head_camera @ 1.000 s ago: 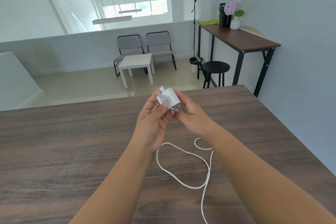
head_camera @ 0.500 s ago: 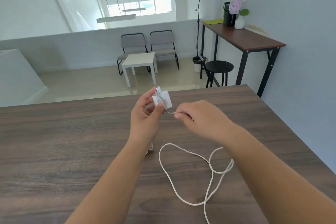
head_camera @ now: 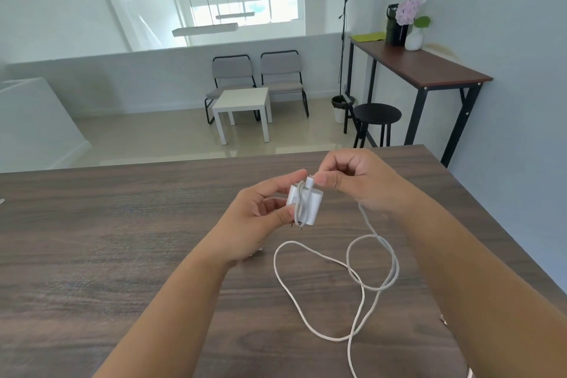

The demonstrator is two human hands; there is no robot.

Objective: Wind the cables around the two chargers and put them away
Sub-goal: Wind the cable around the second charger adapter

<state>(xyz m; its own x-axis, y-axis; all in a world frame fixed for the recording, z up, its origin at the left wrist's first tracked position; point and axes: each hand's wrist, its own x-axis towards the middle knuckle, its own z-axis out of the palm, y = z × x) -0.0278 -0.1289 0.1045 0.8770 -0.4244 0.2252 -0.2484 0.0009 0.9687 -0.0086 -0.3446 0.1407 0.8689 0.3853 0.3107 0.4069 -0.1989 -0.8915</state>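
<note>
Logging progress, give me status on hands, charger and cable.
Left hand grips charger. Right hand pinches cable at charger's top. One or two turns on; rest looped loose on table. Nothing blocking.

Charger held above the table, near its far edge. Left hand at the charger's 9 o'clock, right hand at its 1 o'clock. Cable crosses the charger, then lies looped on the table at 5 o'clock from it. Beyond the table, 12 o'clock: small table, two chairs behind it. Stool and side table at 1 o'clock.
</note>
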